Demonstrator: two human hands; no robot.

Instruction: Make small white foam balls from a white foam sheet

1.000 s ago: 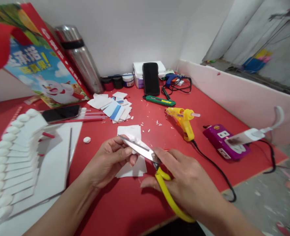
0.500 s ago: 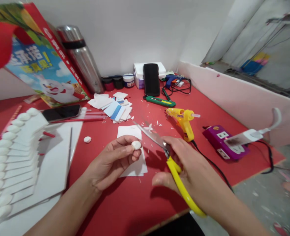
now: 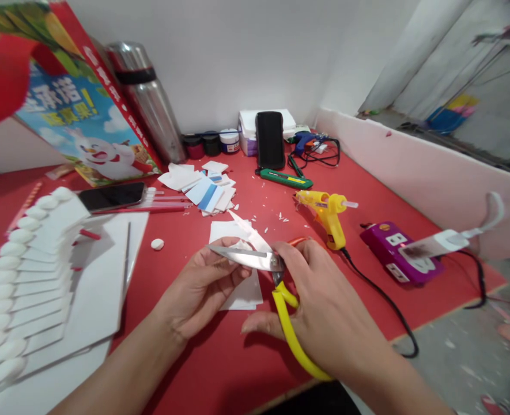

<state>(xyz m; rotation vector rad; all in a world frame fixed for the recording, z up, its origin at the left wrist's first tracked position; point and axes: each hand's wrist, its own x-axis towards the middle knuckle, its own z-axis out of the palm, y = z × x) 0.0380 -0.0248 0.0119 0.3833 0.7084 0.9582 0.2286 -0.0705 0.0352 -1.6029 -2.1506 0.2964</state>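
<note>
Between the thumb and fingers of my left hand [image 3: 207, 282] is a small white rounded piece [image 3: 241, 245], partly hidden behind a scissor blade. My right hand [image 3: 319, 294] grips yellow-handled scissors [image 3: 259, 259], whose blades are spread apart around the piece. Under my left fingers lie white paper sheets [image 3: 246, 294] on the red table [image 3: 194, 369]. A similar white disc [image 3: 157, 244] rests on the table left of my left hand. Farther left, a curved stepped row of white cards [image 3: 42, 288] carries white rounded pieces along its outer edge.
Beyond my hands lie cut cards [image 3: 207, 193] and a green cutter [image 3: 284, 178]. A yellow glue gun [image 3: 328, 213] and a purple power socket box [image 3: 399, 251] stand on the right. At the back are a steel flask [image 3: 151, 104], paint jars [image 3: 211, 144] and a black phone [image 3: 269, 140].
My right hand has moved left, bringing the scissors to the white piece. Their blades are now spread wide around it. My left hand still holds the piece in about the same place.
</note>
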